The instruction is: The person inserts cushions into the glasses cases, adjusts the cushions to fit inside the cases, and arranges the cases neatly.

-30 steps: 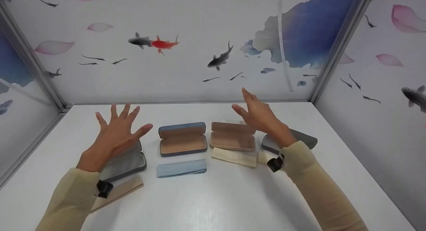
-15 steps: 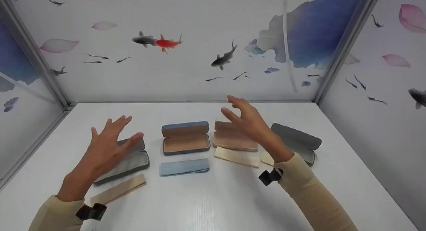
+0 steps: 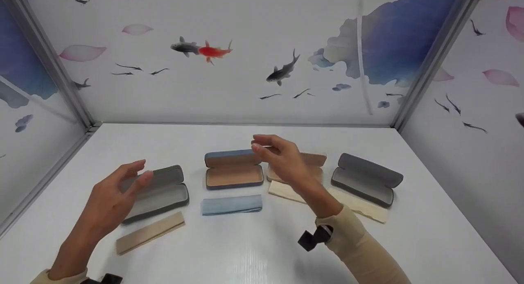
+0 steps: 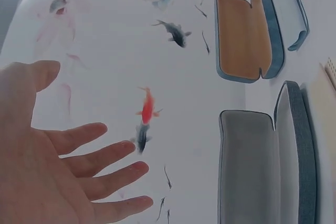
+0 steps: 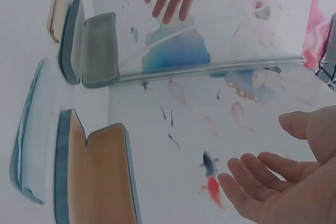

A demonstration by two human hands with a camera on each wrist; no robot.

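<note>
My left hand (image 3: 108,202) hovers over the left end of an open grey glasses case (image 3: 163,196), its fingers loosely bent and holding nothing. In the left wrist view its palm (image 4: 42,177) shows, fingers apart. My right hand (image 3: 286,161) hangs, relaxed and holding nothing, in front of an open tan glasses case (image 3: 315,159) and hides part of it. Its fingertips overlap the right edge of a blue glasses case (image 3: 234,177) with a brown lining. Farther right lies an open dark grey glasses case (image 3: 364,181).
Folded cloths lie before the cases: a beige cloth (image 3: 150,233), a light blue cloth (image 3: 231,205), a cream cloth (image 3: 286,191) and a pale yellow cloth (image 3: 360,206). A printed panel (image 3: 229,91) rises behind the white table (image 3: 229,251), with another side panel (image 3: 462,153) at right.
My left hand has drawn back toward me, its spread fingers relaxing. My right hand has swung left and lower, uncovering the dark grey case. Cases and cloths stay in place.
</note>
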